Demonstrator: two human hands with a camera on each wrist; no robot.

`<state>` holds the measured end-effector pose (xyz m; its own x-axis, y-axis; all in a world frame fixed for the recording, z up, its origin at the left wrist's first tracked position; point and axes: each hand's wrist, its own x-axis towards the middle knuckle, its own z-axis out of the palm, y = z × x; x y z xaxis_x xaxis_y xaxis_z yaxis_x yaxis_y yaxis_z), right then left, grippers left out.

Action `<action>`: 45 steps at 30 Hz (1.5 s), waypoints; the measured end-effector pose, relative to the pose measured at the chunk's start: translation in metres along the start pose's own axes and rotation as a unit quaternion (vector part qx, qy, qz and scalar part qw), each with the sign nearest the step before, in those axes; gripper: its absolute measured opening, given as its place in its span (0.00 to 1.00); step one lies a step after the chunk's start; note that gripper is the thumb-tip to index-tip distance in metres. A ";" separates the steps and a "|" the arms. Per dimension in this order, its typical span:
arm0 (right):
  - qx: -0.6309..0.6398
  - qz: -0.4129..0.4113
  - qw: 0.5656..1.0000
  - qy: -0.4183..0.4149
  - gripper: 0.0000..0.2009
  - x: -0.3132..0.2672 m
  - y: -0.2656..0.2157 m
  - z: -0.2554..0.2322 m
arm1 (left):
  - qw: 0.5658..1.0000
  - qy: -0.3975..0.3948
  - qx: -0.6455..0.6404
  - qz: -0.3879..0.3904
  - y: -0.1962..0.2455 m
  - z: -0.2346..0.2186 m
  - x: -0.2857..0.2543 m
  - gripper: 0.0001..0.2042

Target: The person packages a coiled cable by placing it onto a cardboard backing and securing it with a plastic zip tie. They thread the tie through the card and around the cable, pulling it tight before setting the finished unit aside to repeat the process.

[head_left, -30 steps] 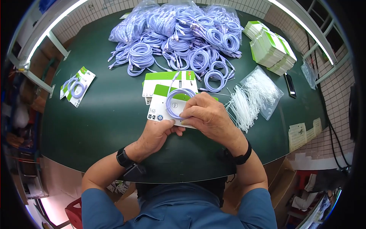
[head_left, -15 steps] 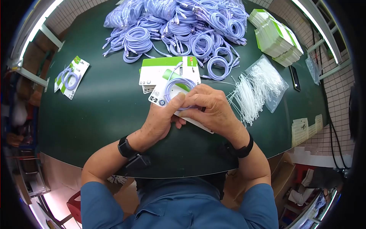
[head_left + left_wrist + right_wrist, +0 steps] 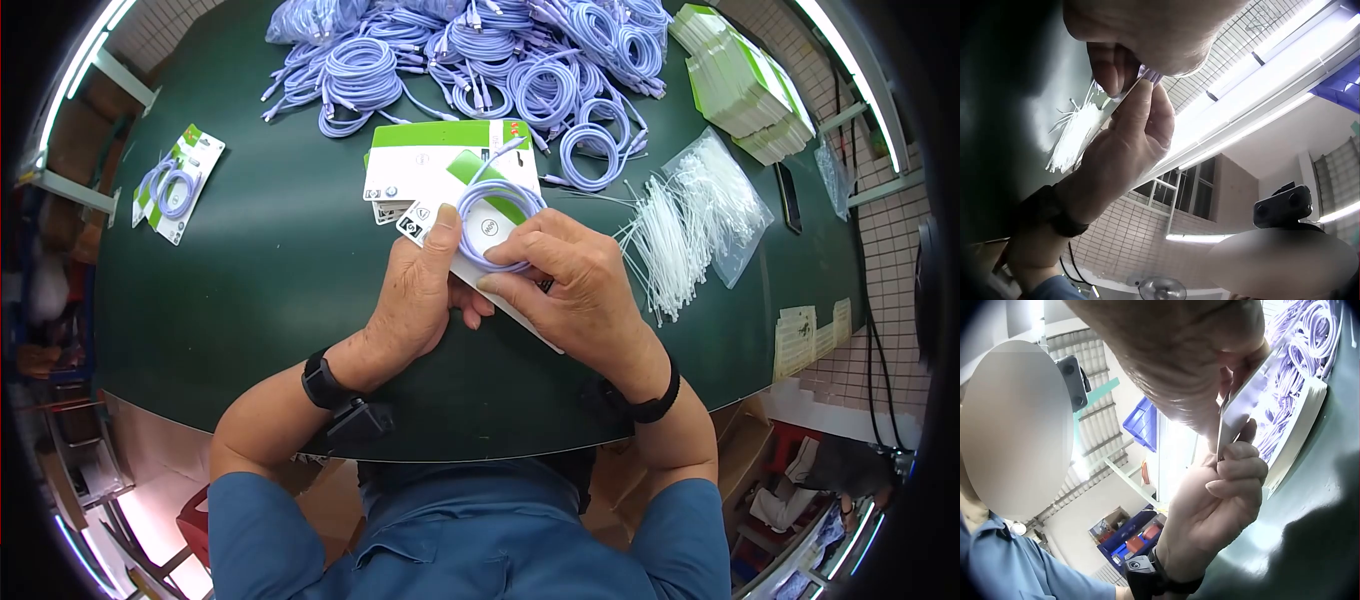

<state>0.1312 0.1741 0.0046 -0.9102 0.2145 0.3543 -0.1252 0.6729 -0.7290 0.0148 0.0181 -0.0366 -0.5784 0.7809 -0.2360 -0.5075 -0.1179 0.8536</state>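
A lavender cable coil (image 3: 463, 222) lies on a white and green cardboard card (image 3: 489, 229), its plug end pointing up past the card's top. The left hand (image 3: 412, 285) holds the card at its left side, thumb on the front face and fingers curled behind. At the coil's lower right, the right hand (image 3: 585, 285) pinches the cable between thumb and index finger. The card is tilted, its lower corner slanting down to the right. In the right wrist view the card (image 3: 1245, 403) shows nearly edge-on, with the left fingers (image 3: 1239, 470) round its lower edge.
Backing cards (image 3: 405, 165) lie just behind the hands. A large heap of coiled cables (image 3: 480, 75) fills the back. At right are white cable ties (image 3: 665, 240) partly in a bag, a phone (image 3: 789, 198) and stacked cards (image 3: 745, 90). Carded cables (image 3: 178, 192) lie far left.
The card has turned so its right end points further down. The left thumb has moved up along its left side. The right fingers stay at the coil's lower part; the head view has shifted slightly.
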 end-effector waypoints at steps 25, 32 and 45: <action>0.043 -0.018 0.999 -0.007 0.11 -0.002 0.008 0.016 | 0.999 0.022 0.035 0.018 0.002 0.003 -0.003 0.18; 0.094 -0.020 0.995 -0.027 0.15 0.001 0.001 0.010 | 0.990 0.061 0.094 0.080 0.004 0.006 -0.003 0.16; 0.072 0.020 0.997 -0.034 0.13 0.000 0.002 0.011 | 0.996 0.014 0.078 0.035 0.006 -0.001 0.000 0.19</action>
<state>0.1266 0.1679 -0.0034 -0.9398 0.1867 0.2863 -0.1395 0.5551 -0.8200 0.0114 0.0166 -0.0317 -0.6279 0.7560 -0.1850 -0.3620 -0.0732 0.9293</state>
